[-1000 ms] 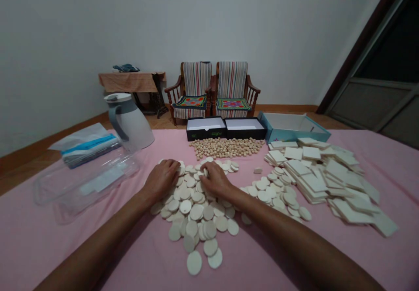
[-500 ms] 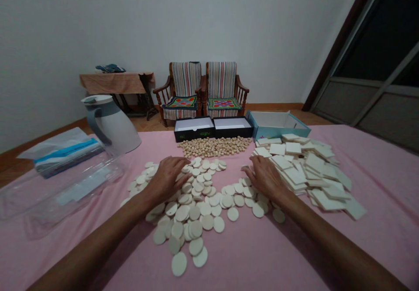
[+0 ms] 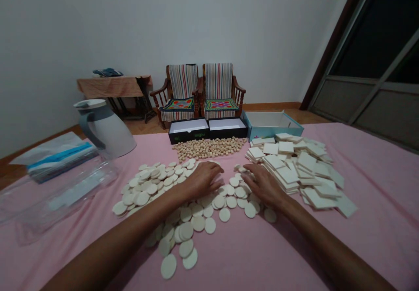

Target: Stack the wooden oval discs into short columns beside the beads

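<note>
Several flat cream round discs [image 3: 147, 186] lie spread over the pink tablecloth [image 3: 248, 256] in front of me. My left hand [image 3: 203, 179] rests palm down on the discs near the middle, fingers stretched forward. My right hand [image 3: 263, 185] lies flat on discs just to its right, fingers apart, close to a heap of cream square tiles [image 3: 297, 168]. Neither hand grips anything. A patch of small wooden beads [image 3: 209, 147] lies beyond the hands.
Two black open boxes [image 3: 207, 129] and a light blue box [image 3: 271, 124] stand at the far table edge. A grey jug [image 3: 104, 129] and clear plastic packaging [image 3: 55, 181] are at the left. Two striped armchairs [image 3: 199, 92] stand behind.
My left hand slid right across the discs toward the middle, leaving discs spread out to its left. My right hand went right to the tiles' edge and now lies near the left hand.
</note>
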Action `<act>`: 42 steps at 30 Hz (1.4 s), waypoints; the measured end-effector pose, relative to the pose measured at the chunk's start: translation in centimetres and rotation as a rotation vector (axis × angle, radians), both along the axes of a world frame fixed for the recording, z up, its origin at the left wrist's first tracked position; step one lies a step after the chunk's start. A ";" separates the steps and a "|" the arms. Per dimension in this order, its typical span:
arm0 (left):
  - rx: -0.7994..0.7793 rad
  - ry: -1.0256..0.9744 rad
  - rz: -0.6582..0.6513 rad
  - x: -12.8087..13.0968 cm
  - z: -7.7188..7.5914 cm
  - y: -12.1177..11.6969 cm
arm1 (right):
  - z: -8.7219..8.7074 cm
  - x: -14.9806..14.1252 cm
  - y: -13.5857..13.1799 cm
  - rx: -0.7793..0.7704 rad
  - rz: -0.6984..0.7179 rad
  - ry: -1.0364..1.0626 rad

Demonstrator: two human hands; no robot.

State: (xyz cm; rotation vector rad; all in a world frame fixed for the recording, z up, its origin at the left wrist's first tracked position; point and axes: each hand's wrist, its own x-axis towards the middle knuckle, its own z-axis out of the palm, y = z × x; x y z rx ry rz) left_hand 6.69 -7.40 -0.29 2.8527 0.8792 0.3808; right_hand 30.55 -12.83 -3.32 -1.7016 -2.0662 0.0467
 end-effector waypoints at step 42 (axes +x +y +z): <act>-0.161 0.235 -0.110 5.8 -0.5 1.2 | 0.1 0.8 -2.9 -0.291 0.191 0.138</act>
